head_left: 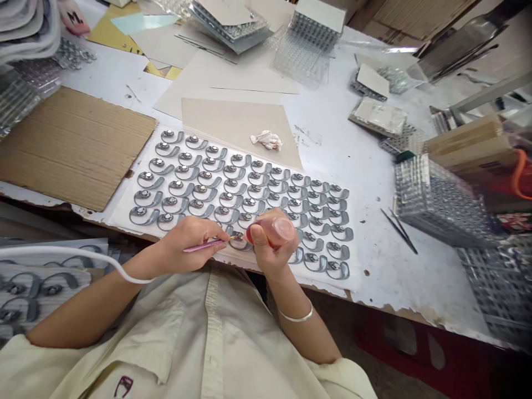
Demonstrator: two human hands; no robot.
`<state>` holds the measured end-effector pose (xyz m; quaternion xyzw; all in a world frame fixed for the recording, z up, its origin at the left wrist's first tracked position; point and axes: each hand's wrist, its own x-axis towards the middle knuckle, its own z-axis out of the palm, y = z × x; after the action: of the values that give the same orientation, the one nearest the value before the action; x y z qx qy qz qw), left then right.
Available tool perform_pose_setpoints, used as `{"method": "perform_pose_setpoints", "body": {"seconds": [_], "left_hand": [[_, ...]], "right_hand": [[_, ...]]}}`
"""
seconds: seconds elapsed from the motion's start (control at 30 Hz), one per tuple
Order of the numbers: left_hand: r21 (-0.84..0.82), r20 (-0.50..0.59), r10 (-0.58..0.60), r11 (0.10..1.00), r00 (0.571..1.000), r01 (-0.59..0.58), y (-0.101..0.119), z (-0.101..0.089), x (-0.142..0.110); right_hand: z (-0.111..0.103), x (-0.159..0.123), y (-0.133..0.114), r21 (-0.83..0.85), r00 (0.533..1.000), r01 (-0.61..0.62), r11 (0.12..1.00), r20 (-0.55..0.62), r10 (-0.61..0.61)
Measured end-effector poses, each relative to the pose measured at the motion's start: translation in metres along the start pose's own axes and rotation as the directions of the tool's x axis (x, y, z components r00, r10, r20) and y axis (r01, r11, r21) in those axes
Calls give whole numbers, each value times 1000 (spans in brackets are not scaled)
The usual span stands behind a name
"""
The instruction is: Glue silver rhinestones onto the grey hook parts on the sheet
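My left hand (191, 243) is closed round a thin pink-purple stick tool (204, 245), its tip pointing right at a round head on one of the curved bands. Close beside it, my right hand (272, 249) grips a small reddish bottle (277, 230) with a pale, clear base, tilted with its narrow end towards the same band. Beneath both hands, rows of curved grey metal bands (205, 194), each with a stone-set round head, lie on a white sheet (120, 213). My hands and the bottle hide some of them.
Brown corrugated cardboard (75, 147) lies left. Behind the rows is beige card (236, 122) with a crumpled white tissue (266, 140). Dark tweezers (399, 230) rest to the right, near stacked clear packs (436, 194). A white cable (83, 252) crosses my left forearm.
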<state>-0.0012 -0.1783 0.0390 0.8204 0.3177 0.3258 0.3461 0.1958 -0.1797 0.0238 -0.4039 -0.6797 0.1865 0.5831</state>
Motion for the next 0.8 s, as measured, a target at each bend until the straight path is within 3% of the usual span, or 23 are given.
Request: {"method": "perform_pose_setpoints", "body": {"seconds": [0.6, 0.7, 0.8], "left_hand": [[12, 8, -7, 1000, 1000, 7, 0, 1, 1], [14, -7, -33, 999, 999, 33, 2, 1, -1], [3, -43, -15, 1000, 999, 16, 7, -1, -4]], "right_hand": [[2, 3, -1, 33, 1000, 1, 999, -16, 0], [-7, 6, -1, 170, 980, -98, 981, -153, 124], [-26, 13, 0, 316, 896, -179, 932, -338, 287]]}}
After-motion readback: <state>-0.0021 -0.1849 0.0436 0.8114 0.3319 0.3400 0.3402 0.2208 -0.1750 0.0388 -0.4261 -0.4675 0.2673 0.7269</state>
